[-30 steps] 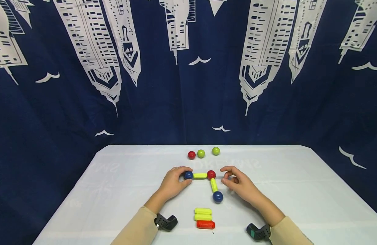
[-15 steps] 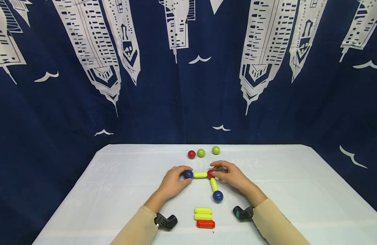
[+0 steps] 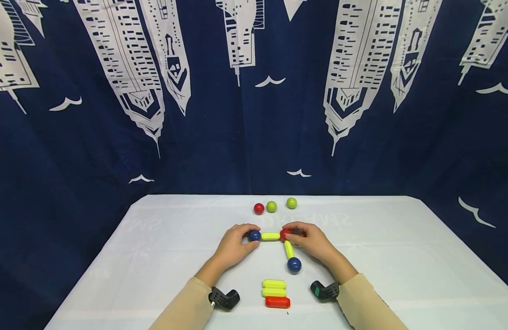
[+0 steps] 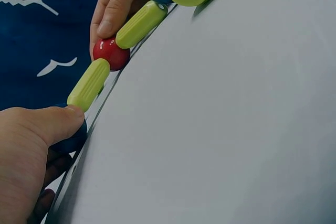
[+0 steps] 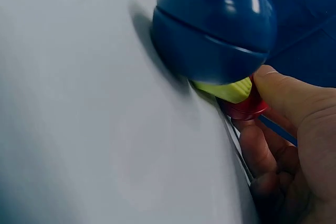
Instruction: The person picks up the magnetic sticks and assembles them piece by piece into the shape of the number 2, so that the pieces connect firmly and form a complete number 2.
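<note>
I am observing the left hand (image 3: 233, 245) pinching the left blue ball (image 3: 255, 235) between thumb and fingers. The right hand (image 3: 313, 243) is gripping the red ball (image 3: 283, 233) — thumb on the near side, fingers curling around it. Between the two balls the first yellow rod (image 3: 270, 236) is running straight across, joining them. From the red ball the second yellow rod (image 3: 289, 250) is slanting towards the wearer and ending at the right blue ball (image 3: 294, 265), which neither hand is touching. Nearer the wearer, I am noting two loose yellow rods (image 3: 274, 292) lying side by side, with a red rod (image 3: 278, 302) just beside them. Beyond the hands, the far red ball (image 3: 259, 208) and a green ball (image 3: 272, 206) are sitting close together — another green ball (image 3: 292, 202) is resting to their right on the white table (image 3: 175, 215).
</note>
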Demonstrator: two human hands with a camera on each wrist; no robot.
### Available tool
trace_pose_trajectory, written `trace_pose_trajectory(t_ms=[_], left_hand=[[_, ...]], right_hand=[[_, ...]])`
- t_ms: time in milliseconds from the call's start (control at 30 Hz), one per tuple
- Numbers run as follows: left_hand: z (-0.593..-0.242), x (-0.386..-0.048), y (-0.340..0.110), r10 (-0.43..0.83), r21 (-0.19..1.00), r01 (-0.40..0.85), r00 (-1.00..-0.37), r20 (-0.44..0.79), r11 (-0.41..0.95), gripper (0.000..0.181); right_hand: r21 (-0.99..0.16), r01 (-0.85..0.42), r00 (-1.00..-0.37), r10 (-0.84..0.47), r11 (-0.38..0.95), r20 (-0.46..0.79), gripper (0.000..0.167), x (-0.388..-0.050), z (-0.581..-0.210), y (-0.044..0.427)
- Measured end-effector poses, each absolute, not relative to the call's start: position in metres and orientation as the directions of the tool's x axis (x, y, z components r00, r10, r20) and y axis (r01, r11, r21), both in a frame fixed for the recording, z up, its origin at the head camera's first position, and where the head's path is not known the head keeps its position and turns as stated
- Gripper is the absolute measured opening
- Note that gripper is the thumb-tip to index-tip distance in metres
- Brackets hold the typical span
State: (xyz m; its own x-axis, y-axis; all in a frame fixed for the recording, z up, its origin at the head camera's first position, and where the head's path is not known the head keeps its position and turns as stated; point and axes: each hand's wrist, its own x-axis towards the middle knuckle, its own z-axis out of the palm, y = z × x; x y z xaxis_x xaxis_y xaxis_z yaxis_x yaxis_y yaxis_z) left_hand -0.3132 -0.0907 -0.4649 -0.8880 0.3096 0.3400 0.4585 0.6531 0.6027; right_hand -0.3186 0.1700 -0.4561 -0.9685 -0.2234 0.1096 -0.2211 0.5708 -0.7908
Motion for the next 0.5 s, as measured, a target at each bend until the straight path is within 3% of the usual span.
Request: trace_pose_trajectory(t_ms=[500], left_hand=[[-0.4644, -0.3132, -0.0906, 0.316, 0.6, 0.46, -0.887, 0.336, 0.654, 0.033]], right_hand=[[-0.77, -0.244, -0.966, -0.221, 0.589, 0.137, 0.028, -0.3166, -0.454, 0.1691]])
